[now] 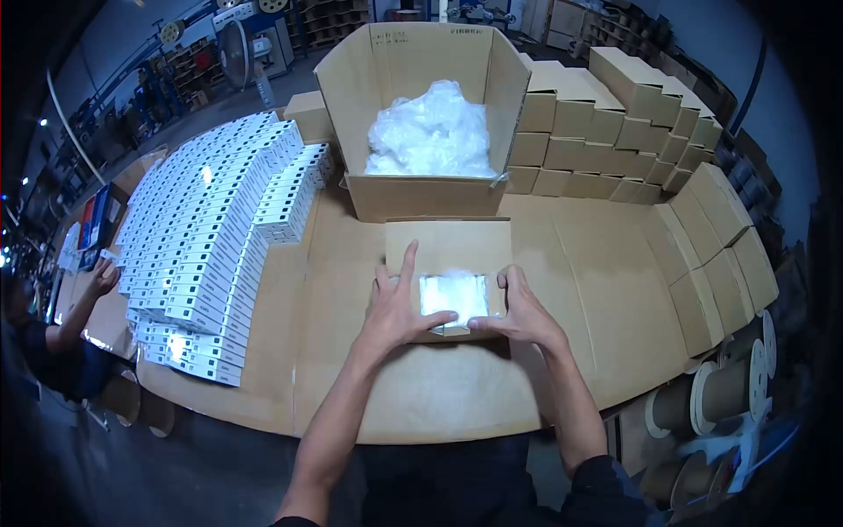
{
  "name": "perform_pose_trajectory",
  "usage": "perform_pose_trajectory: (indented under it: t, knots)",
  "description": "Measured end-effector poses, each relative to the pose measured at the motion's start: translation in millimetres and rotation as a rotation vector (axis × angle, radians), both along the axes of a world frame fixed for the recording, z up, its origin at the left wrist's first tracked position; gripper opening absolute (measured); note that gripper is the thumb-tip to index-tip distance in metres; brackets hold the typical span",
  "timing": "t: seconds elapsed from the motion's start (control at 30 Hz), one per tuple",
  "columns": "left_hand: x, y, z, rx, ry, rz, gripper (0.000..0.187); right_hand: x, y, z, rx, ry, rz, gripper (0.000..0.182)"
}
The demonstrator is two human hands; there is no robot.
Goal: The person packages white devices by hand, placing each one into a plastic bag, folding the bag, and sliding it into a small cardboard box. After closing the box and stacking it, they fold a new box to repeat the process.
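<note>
A small cardboard box (448, 233) stands with its lid raised in front of me, and a shiny white plastic-wrapped packet (454, 296) lies inside it. At the box's left side is my left hand (399, 303), fingers spread, index pointing up, thumb reaching to the packet's near edge. My right hand (525, 312) is at the right side, fingers bent and apart, its thumb also at the near edge. The two thumb tips are close together but do not touch. Contact under the fingers is partly hidden.
A large open carton (417, 195) holds clear plastic bags (430, 132) behind the box. White labelled boxes (206, 228) are stacked left; cardboard boxes (575, 119) stand back right, more (724, 255) far right. Another person's hand (104, 277) is at the left edge. Spools (733, 386) sit lower right.
</note>
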State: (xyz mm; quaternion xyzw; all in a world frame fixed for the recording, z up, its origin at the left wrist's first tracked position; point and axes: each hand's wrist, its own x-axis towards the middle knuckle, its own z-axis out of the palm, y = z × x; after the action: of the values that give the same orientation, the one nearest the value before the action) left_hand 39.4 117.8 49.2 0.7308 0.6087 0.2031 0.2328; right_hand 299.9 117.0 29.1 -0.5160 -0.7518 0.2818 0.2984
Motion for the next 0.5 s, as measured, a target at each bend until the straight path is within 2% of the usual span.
perform_pose_trajectory:
  t: [0.1,0.2,0.37,0.5]
  knots:
    - [-0.6,0.3,-1.6,0.026,-0.009,0.009,0.140,-6.6,-1.6,0.1,0.002,-0.003,-0.087,0.084]
    - [0.7,3.4,-11.2,0.066,-0.015,0.008,0.140,-5.8,-1.6,4.7,-0.011,-0.046,-0.056,0.084]
    - [2.5,0.9,6.0,-0.017,-0.056,0.027,0.140,-9.6,-6.6,12.4,-0.034,-0.120,-0.068,0.098]
    - [2.5,3.7,-1.7,0.022,-0.061,0.025,0.142,-28.0,-12.0,20.6,-0.094,-0.222,-0.196,0.102]
